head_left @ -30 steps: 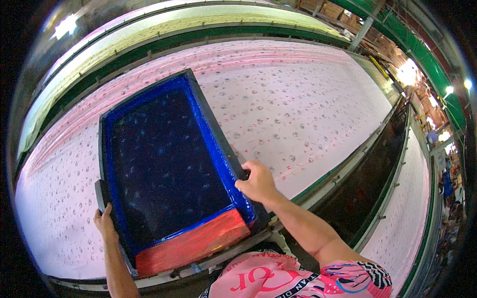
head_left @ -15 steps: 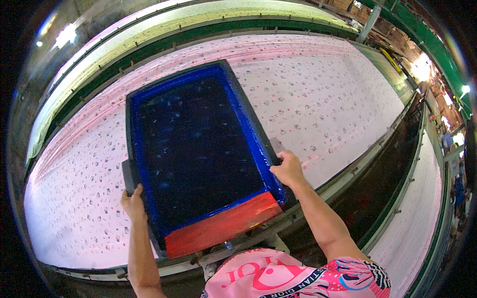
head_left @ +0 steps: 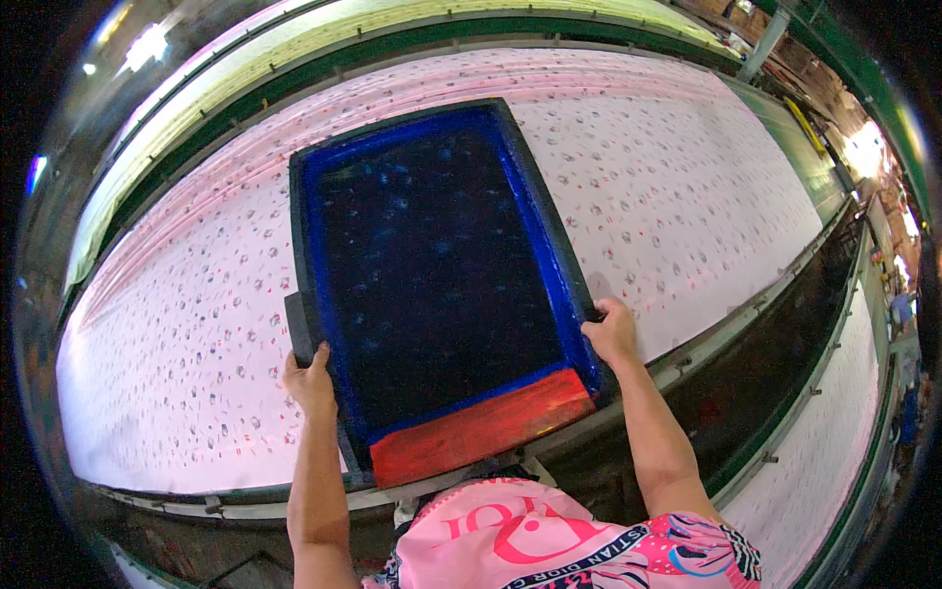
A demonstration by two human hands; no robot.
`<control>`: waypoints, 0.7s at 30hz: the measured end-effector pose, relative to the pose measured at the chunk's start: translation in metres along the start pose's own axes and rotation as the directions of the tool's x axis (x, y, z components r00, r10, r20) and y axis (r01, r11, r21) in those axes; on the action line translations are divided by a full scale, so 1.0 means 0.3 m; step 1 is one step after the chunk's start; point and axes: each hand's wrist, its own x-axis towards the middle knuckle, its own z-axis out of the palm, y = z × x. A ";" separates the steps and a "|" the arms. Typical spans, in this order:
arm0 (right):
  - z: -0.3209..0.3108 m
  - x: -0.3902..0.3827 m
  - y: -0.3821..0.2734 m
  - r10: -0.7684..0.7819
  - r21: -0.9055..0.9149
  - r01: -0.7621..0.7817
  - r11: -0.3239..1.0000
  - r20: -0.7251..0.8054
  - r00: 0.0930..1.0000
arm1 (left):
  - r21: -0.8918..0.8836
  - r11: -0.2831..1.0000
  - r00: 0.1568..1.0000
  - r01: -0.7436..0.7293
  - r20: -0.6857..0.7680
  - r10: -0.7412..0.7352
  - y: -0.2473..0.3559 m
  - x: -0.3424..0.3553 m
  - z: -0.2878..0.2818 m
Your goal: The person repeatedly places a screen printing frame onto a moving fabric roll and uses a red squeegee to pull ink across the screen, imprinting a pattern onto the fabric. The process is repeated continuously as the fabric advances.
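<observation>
A large rectangular printing screen with dark mesh, a blue inner border and a black rim lies over a long pale pink patterned fabric. Across its near end runs a red strip. At the left side, my left hand grips a dark block on the rim, thumb on top and fingers mostly hidden. My right hand is closed round the rim's near right part, its fingertips curled over the edge. What lies beneath the screen is hidden.
The table's near rail passes just in front of me. To the right stands another table with patterned fabric, across a dark gap. Beyond the far edge is a table with yellowish cloth. A grey post rises at the far right.
The screen has shifted to the right along the fabric, with both hands still gripping it. The whole view has also shifted slightly.
</observation>
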 end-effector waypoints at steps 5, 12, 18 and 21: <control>-0.021 0.035 0.056 0.019 -0.038 -0.017 0.999 0.049 0.999 | 0.136 0.991 1.000 -0.002 -0.018 0.005 0.052 -0.037 0.049; -0.048 0.048 0.072 -0.007 -0.018 0.009 1.000 0.095 0.995 | 0.173 0.985 1.000 0.020 -0.019 -0.017 0.057 -0.062 0.074; -0.019 0.032 0.127 -0.050 -0.003 0.050 0.999 0.033 0.998 | 0.280 0.959 0.999 0.040 -0.018 -0.036 0.038 -0.048 0.091; -0.011 0.020 0.136 -0.055 0.033 0.053 0.998 0.048 0.997 | 0.260 0.966 1.000 0.010 0.002 -0.011 -0.015 -0.022 0.083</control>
